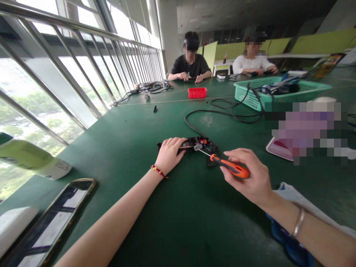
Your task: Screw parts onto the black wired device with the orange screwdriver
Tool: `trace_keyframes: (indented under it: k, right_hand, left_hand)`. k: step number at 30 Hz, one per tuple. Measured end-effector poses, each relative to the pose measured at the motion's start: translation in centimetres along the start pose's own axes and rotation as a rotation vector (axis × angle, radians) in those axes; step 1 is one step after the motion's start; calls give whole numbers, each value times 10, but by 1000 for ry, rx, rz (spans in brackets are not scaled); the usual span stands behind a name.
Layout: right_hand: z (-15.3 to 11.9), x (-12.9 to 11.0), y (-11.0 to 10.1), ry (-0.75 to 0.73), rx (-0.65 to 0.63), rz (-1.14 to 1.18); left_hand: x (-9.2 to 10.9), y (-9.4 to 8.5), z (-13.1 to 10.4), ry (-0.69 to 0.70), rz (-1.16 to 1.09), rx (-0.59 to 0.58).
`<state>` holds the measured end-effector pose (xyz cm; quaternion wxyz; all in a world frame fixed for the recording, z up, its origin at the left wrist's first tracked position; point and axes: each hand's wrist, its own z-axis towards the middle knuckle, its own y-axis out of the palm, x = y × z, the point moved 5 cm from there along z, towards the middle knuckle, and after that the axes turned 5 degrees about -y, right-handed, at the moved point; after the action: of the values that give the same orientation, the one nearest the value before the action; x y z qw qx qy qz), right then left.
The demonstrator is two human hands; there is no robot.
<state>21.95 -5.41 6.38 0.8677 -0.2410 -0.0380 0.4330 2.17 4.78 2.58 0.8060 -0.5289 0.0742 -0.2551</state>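
Note:
A black device [190,144] with exposed inner parts and small coloured wires lies on the green table [133,129]. My left hand [171,152] is wrapped over its left part and holds it, fingers bent around the body. In my right hand [247,174] is an orange and black screwdriver [232,167], gripped by the handle between thumb and fingers. Its shaft points left, with the tip at a grey part in the open middle of the device. A black cable [191,116] runs from the device toward the back right.
Beyond the device stand a small red bin [197,93] and a green basket [280,100] holding tools. A phone [59,218] and a bottle [36,157] lie at left. Cloth [294,207] sits under my right forearm. Two people sit across the table; black cables [152,87] lie at back left.

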Motion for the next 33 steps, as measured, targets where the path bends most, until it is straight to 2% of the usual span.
trace_keyframes:
  k: [4,8,12,17,19,21,27,33]
  right_hand:
    - [-2,-1,-1,-60,69,40]
    - [0,-3,1,-90,-5,3]
    - [1,-2,3,-42,-81,-27]
    - [1,-4,-2,-66,40,-1]
    - [1,-4,-2,-74,49,11]
    - [1,-4,-1,-83,28,7]
    - [1,-2,8,-36,-155,42]
    - [2,-5,2,-53,-73,80]
  left_hand:
    - [0,0,0,1,0,2]
    - [1,-1,0,-3,3,-1]
    - [2,-2,0,-4,2,-5]
    - [1,-2,0,-2,11,-3]
    - [1,-2,0,-3,9,-3]
    - [1,-2,1,-1,5,-1]
    - [1,-2,0,-4,-1,1]
    - [1,-1,0,-1,-8,2]
